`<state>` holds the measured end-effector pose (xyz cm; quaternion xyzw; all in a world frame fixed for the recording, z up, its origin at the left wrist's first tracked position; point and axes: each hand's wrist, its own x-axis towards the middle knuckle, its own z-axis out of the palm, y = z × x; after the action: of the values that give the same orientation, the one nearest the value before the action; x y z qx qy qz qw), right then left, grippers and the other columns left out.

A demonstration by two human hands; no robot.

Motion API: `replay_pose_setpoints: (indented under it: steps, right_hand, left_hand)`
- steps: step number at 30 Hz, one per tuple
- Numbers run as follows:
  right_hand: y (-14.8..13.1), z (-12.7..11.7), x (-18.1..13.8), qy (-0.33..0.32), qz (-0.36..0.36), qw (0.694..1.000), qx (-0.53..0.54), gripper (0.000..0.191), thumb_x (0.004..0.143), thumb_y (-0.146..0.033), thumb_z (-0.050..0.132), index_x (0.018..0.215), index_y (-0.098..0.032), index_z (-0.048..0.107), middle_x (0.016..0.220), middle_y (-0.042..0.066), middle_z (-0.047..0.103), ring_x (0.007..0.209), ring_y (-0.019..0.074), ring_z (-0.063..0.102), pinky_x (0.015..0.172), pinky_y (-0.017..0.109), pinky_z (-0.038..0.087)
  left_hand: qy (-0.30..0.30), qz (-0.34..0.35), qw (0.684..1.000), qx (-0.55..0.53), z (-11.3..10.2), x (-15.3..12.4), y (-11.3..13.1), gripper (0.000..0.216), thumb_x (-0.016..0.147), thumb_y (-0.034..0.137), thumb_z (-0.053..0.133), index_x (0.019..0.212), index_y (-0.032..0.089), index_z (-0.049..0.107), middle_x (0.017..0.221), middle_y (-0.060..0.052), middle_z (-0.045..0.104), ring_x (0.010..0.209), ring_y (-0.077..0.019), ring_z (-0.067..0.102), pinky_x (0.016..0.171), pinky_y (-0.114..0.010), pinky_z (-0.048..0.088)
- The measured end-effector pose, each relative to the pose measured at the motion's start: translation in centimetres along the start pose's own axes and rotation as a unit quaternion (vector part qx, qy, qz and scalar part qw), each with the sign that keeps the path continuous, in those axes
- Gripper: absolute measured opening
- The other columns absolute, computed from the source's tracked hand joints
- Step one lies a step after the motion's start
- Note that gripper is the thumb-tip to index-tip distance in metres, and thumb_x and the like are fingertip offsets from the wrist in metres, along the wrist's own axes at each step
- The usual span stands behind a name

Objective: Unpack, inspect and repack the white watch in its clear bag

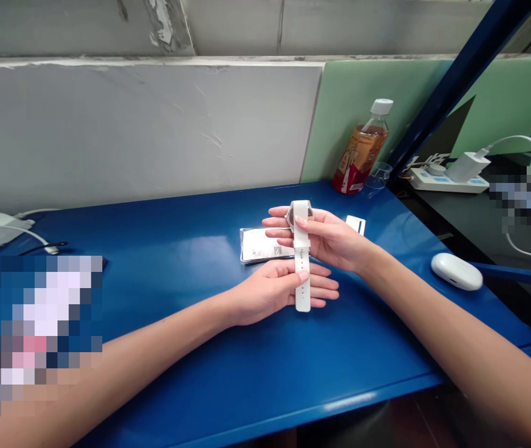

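A wristwatch [301, 264] with a white strap lies lengthwise across both my palms, its round case at the far end. My right hand [333, 239] holds the case end, with the thumb pressed on the strap and the fingers stretched to the left. Lower down, my left hand [270, 289] has its thumb on the holed end of the strap and its fingers reaching right beneath it. Behind the hands lies a flat clear-wrapped packet [260, 244] with a white face, partly covered by them. A small white card [357, 225] shows beyond my right wrist.
On the blue table [176, 267], a white oval case [456, 271] sits at the right. A drink bottle [362, 149] stands at the back right near a blue post [461, 81]. Power strips with cables [447, 179] lie at both sides. The lower left is pixelated.
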<state>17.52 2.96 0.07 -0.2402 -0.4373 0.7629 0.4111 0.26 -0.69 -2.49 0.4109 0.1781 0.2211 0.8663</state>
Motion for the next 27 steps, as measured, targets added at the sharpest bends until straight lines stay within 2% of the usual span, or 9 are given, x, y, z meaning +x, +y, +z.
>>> replay_pose_setpoints:
  steps: [18,23,25,27]
  right_hand:
    - [0.14,0.46,0.04,0.025,0.003,1.0,-0.002,0.028,0.094,-0.021,0.061,0.121,-0.017,0.066,0.124,0.01,0.071,0.104,0.0174,0.071,0.094,0.03,0.057]
    - [-0.04,0.47,0.05,0.02,0.019,0.999,0.036,0.025,0.094,-0.02,0.059,0.118,-0.016,0.067,0.1,0.005,0.073,0.08,0.0122,0.069,0.078,0.025,0.058]
    - [-0.32,0.54,0.03,0.023,0.027,0.997,0.064,0.027,0.097,-0.027,0.053,0.115,-0.014,0.067,0.092,0.004,0.07,0.075,0.0133,0.066,0.074,0.027,0.058]
    - [-0.67,0.63,-0.03,0.03,0.031,0.995,0.093,0.038,0.099,-0.034,0.041,0.112,-0.011,0.068,0.088,0.006,0.067,0.074,0.0152,0.064,0.075,0.03,0.057]
  left_hand:
    - [-0.004,0.015,1.0,0.019,0.13,0.11,-0.14,0.03,0.098,0.027,0.059,0.121,0.01,0.068,0.125,-0.021,0.068,0.113,-0.0293,0.068,0.101,-0.046,0.05]
    - [0.004,0.006,1.0,0.007,0.18,-0.02,-0.12,0.029,0.097,0.028,0.061,0.118,0.01,0.069,0.116,-0.019,0.072,0.105,-0.0273,0.071,0.099,-0.044,0.051]
    - [0.01,-0.003,1.0,-0.006,0.11,-0.05,-0.05,0.028,0.097,0.028,0.061,0.116,0.009,0.069,0.111,-0.019,0.074,0.1,-0.0267,0.073,0.096,-0.043,0.052]
    - [0.015,-0.01,1.0,-0.026,0.01,-0.04,0.07,0.027,0.097,0.027,0.061,0.115,0.008,0.069,0.106,-0.017,0.075,0.096,-0.0256,0.073,0.092,-0.04,0.053]
